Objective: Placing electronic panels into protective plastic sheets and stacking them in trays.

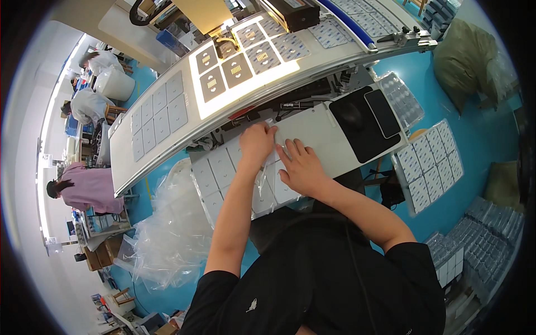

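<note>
In front of me lies a clear plastic tray (pixel 198 194) holding several flat grey square pieces (pixel 222 168). My left hand (pixel 257 144) is closed at the tray's far right corner, thumb against curled fingers; what it pinches, if anything, is hidden. Close beside it, my right hand (pixel 304 169) rests palm down with its fingers spread over the tray's right end and the pale board (pixel 315 134). Beyond both hands runs a long white machine bed (pixel 184 134). On it, square pieces (pixel 237 70) lie on a brightly lit panel, and more grey squares (pixel 159 116) lie farther left.
A black mouse pad (pixel 349 134) with a mouse and a phone (pixel 382 114) sits to the right. Another filled tray (pixel 430 167) stands beyond it. Crumpled clear plastic (pixel 173 234) lies at lower left. A blue-edged bar (pixel 349 25) crosses the bed. People (pixel 89 187) work at left.
</note>
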A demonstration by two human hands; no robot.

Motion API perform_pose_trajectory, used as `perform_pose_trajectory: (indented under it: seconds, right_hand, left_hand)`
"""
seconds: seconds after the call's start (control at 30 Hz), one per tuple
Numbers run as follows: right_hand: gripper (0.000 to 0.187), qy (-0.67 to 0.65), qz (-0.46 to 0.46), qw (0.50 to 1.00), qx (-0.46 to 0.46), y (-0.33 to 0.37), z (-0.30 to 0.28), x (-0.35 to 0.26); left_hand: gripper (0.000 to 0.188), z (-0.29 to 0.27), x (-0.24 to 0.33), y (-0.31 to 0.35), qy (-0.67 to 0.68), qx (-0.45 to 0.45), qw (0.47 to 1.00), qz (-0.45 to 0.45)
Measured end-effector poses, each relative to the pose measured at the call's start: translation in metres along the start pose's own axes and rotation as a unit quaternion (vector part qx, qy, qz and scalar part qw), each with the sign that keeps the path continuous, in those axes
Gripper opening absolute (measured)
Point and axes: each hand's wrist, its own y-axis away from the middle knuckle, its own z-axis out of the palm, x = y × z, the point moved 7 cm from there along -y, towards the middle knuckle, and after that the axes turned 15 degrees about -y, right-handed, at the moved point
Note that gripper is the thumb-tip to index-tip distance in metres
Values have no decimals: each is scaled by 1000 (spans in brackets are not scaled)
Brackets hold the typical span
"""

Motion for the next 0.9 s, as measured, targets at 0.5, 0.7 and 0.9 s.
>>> perform_pose_trajectory:
  seconds: [0.5,0.7,0.9]
  right_hand:
    - [62,39,1,999,0,-11,3,-11]
    - [56,2,-76,997,-11,-31,9,-2]
    - [60,-105,-112,988,-5,-45,20,14]
  left_hand:
    - [31,9,-31,63,-59,166,984,-29]
    - [26,2,-51,70,114,168,974,-98]
    - [38,-4,-58,22,264,61,960,-66]
